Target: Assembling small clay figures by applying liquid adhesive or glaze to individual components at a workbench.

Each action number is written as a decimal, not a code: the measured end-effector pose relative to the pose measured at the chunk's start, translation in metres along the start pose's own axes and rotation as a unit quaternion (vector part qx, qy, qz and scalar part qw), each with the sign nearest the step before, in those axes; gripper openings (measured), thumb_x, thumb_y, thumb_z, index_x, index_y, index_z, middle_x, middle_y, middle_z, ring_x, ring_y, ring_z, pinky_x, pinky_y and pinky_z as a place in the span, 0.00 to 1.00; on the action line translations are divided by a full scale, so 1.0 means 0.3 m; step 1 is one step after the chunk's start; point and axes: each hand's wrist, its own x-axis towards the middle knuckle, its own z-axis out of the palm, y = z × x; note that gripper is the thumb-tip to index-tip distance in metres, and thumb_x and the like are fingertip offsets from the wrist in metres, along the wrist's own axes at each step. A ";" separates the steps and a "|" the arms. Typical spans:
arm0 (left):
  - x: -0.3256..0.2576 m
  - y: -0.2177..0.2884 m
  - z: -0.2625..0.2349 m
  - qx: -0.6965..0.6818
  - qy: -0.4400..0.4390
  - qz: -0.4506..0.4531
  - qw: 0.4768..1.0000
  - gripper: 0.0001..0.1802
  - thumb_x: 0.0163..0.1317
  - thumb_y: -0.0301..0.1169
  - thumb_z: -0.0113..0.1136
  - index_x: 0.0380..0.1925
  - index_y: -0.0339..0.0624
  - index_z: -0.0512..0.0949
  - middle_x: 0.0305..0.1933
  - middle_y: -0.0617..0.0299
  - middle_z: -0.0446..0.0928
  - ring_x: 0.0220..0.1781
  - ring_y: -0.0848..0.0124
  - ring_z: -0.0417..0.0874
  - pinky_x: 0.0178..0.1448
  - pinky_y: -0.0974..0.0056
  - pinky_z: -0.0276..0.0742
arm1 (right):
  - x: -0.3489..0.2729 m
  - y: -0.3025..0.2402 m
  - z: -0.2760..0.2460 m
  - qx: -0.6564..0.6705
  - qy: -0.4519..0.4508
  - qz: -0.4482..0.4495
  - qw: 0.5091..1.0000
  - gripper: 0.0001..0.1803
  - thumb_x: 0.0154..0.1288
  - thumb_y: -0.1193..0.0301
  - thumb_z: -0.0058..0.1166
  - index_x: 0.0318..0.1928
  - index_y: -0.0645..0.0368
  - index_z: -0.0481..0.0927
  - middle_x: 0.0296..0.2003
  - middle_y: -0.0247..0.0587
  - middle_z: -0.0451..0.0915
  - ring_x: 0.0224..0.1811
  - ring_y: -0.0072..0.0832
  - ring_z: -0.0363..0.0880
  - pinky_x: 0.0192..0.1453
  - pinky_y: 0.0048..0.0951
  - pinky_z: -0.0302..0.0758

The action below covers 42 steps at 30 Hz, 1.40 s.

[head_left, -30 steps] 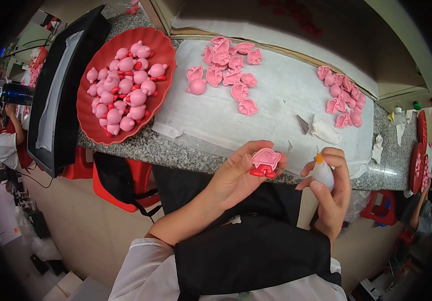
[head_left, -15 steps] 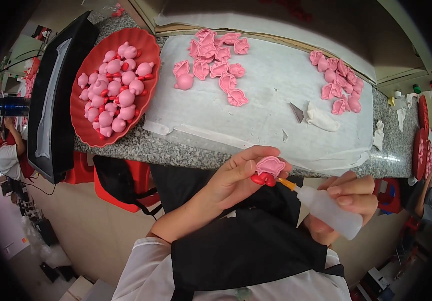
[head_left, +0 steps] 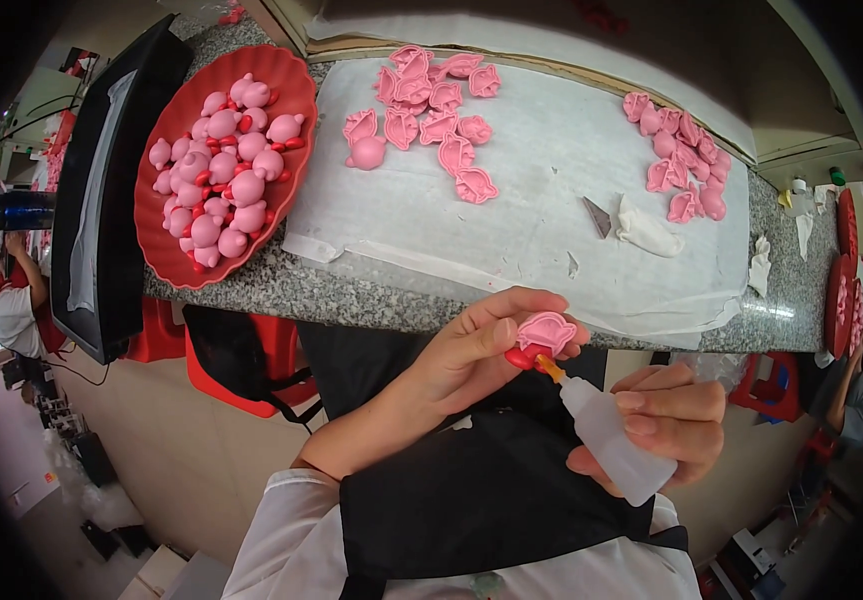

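Head view: left hand (head_left: 471, 345) pinched the pink pig piece (head_left: 543, 335); right hand (head_left: 666, 420) gripped the glue bottle (head_left: 606, 435), both below the counter edge (head_left: 401, 305).

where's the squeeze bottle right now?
Head view, lower right: the squeeze bottle is in the right hand, below the counter edge, its orange tip at the pink pig piece held by the left hand.

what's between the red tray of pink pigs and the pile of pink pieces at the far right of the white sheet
In the head view, a second cluster of pink pieces lies between the red tray and the right pile, then bare white sheet.
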 end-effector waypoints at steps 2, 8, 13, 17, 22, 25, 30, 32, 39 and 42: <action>-0.001 0.002 0.004 -0.001 0.002 -0.003 1.000 0.24 0.50 0.45 0.53 0.43 0.44 0.67 0.43 0.48 0.69 0.47 0.61 0.69 0.53 0.60 0.60 | 0.000 0.002 -0.001 -0.022 -0.024 -0.007 0.999 0.27 0.30 0.71 0.69 0.31 0.61 0.66 0.28 0.41 0.66 0.19 0.22 0.63 0.18 0.15 0.65; -0.001 -0.001 0.001 -0.012 -0.001 -0.006 1.000 0.24 0.50 0.46 0.53 0.43 0.44 0.67 0.43 0.48 0.68 0.47 0.61 0.68 0.54 0.60 0.60 | -0.002 0.000 0.003 -0.031 -0.023 -0.004 0.999 0.26 0.30 0.71 0.69 0.31 0.61 0.66 0.28 0.40 0.66 0.18 0.22 0.63 0.18 0.15 0.65; 0.001 -0.003 0.002 -0.009 -0.003 -0.008 1.000 0.24 0.50 0.46 0.53 0.43 0.43 0.67 0.43 0.48 0.68 0.47 0.61 0.68 0.54 0.60 0.60 | -0.001 0.000 0.006 -0.028 -0.022 -0.001 0.999 0.26 0.31 0.71 0.68 0.31 0.61 0.66 0.28 0.40 0.67 0.18 0.22 0.63 0.18 0.15 0.66; -0.002 -0.004 0.004 -0.006 0.004 -0.016 1.000 0.25 0.50 0.47 0.53 0.43 0.42 0.67 0.44 0.48 0.69 0.47 0.60 0.69 0.53 0.59 0.61 | 0.001 0.001 0.007 -0.026 -0.023 -0.005 0.999 0.26 0.31 0.71 0.68 0.31 0.60 0.66 0.28 0.41 0.67 0.18 0.22 0.63 0.18 0.15 0.66; 0.005 -0.012 -0.010 -0.056 -0.047 -0.005 0.997 0.23 0.53 0.40 0.51 0.47 0.40 0.65 0.45 0.52 0.69 0.47 0.66 0.70 0.54 0.62 0.61 | -0.002 0.003 0.005 -0.014 -0.018 -0.013 1.000 0.26 0.31 0.70 0.68 0.31 0.60 0.66 0.28 0.40 0.67 0.18 0.22 0.63 0.18 0.15 0.66; 0.005 -0.012 -0.010 -0.049 -0.054 -0.002 0.997 0.23 0.53 0.40 0.51 0.47 0.39 0.65 0.46 0.52 0.69 0.48 0.66 0.70 0.54 0.63 0.61 | -0.005 0.000 0.017 0.021 0.045 -0.012 0.999 0.28 0.19 0.75 0.71 0.29 0.63 0.70 0.27 0.44 0.71 0.17 0.26 0.70 0.19 0.20 0.72; 0.004 -0.011 -0.007 -0.042 -0.046 -0.003 0.998 0.23 0.53 0.40 0.51 0.47 0.39 0.65 0.46 0.52 0.69 0.47 0.66 0.70 0.53 0.62 0.61 | 0.001 -0.006 0.022 -0.003 0.039 -0.001 0.999 0.28 0.19 0.74 0.71 0.28 0.63 0.70 0.27 0.43 0.71 0.18 0.26 0.70 0.19 0.19 0.72; 0.006 -0.013 -0.007 -0.044 -0.048 -0.005 0.998 0.23 0.53 0.40 0.51 0.47 0.39 0.65 0.46 0.52 0.69 0.47 0.66 0.70 0.53 0.62 0.61 | 0.001 -0.007 0.018 -0.016 0.031 -0.006 0.999 0.28 0.19 0.74 0.71 0.27 0.63 0.70 0.26 0.43 0.71 0.18 0.26 0.70 0.19 0.19 0.72; 0.001 -0.005 0.001 -0.009 0.002 -0.021 1.000 0.26 0.48 0.46 0.55 0.43 0.41 0.67 0.44 0.49 0.69 0.47 0.61 0.70 0.53 0.60 0.62 | 0.000 -0.002 0.001 -0.029 -0.022 -0.018 0.999 0.27 0.31 0.71 0.68 0.32 0.60 0.65 0.28 0.40 0.66 0.18 0.21 0.63 0.18 0.16 0.67; 0.002 -0.005 0.003 -0.010 -0.002 -0.018 1.000 0.25 0.48 0.44 0.56 0.43 0.41 0.68 0.44 0.49 0.69 0.48 0.61 0.69 0.54 0.60 0.62 | 0.000 0.000 0.003 -0.033 -0.029 -0.025 0.999 0.27 0.30 0.71 0.69 0.32 0.60 0.65 0.28 0.40 0.66 0.18 0.21 0.63 0.18 0.16 0.67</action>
